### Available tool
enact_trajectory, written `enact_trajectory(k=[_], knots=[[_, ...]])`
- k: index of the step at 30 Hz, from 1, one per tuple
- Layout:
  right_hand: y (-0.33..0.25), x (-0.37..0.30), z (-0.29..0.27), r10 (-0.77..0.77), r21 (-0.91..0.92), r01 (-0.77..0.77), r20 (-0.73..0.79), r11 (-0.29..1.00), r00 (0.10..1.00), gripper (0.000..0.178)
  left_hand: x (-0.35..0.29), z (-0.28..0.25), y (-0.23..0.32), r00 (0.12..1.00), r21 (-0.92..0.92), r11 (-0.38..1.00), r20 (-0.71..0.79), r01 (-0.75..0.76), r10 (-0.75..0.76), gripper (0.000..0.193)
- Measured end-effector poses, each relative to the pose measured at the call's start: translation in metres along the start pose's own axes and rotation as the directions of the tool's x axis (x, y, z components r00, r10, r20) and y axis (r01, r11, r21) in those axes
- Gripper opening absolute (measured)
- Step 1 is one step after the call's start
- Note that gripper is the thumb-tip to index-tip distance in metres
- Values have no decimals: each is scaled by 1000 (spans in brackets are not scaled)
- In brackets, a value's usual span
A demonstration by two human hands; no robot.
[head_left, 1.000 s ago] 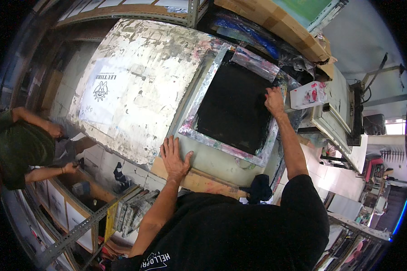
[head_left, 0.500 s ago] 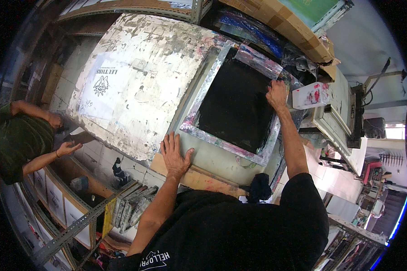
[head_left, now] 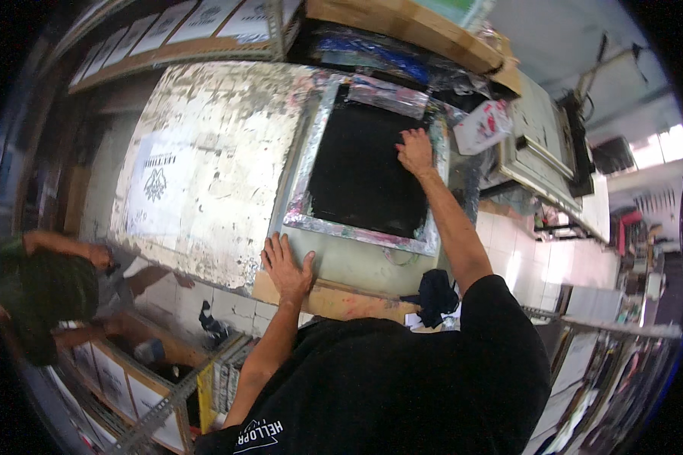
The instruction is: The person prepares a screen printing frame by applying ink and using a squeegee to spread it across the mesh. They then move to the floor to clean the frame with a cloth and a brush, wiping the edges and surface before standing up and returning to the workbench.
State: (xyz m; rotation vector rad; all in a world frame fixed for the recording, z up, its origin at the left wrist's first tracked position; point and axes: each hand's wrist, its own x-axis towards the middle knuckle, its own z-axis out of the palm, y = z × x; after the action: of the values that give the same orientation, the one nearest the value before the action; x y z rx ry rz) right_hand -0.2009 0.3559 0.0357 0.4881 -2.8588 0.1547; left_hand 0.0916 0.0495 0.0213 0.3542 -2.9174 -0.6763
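Observation:
A screen printing frame (head_left: 372, 238) with smeared, paint-stained edges lies on the pale glass-like tabletop (head_left: 334, 262). Black covers its mesh (head_left: 360, 171), and a taped strip (head_left: 387, 96) crosses its far end. My right hand (head_left: 415, 153) is over the right side of the black area, fingers curled together; whatever they grip, if anything, is hidden. Flat near the table's front edge, my left hand (head_left: 287, 267) spreads its fingers and holds nothing. A worn white board (head_left: 228, 182) to the left carries a printed white sheet (head_left: 157, 182).
At the left, another person (head_left: 49, 292) in a dark green shirt stands by the board. A dark cloth (head_left: 434, 297) lies at the near edge. Beyond the frame's right corner sits a stained white container (head_left: 484, 127). Metal shelving with boxes (head_left: 167, 29) stands at the back left.
The view has shifted, so the board and frame appear farther left. My right hand stays by the frame's right side, fingers still curled. My left hand remains flat. The other person's lower arm has moved.

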Motion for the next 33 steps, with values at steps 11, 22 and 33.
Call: enact_trajectory(k=[11, 22, 33], knots=[[62, -156, -63, 463, 214, -421, -216, 881, 859, 42, -8, 3, 0, 988, 119, 990, -122, -80, 95, 72], [-7, -278, -140, 551, 204, -641, 363, 740, 751, 56, 41, -4, -67, 983, -180, 980, -175, -86, 54, 33], [-77, -369, -75, 665, 183, -660, 39, 729, 746, 29, 70, -8, -30, 896, -158, 915, -197, 372, -398, 55]])
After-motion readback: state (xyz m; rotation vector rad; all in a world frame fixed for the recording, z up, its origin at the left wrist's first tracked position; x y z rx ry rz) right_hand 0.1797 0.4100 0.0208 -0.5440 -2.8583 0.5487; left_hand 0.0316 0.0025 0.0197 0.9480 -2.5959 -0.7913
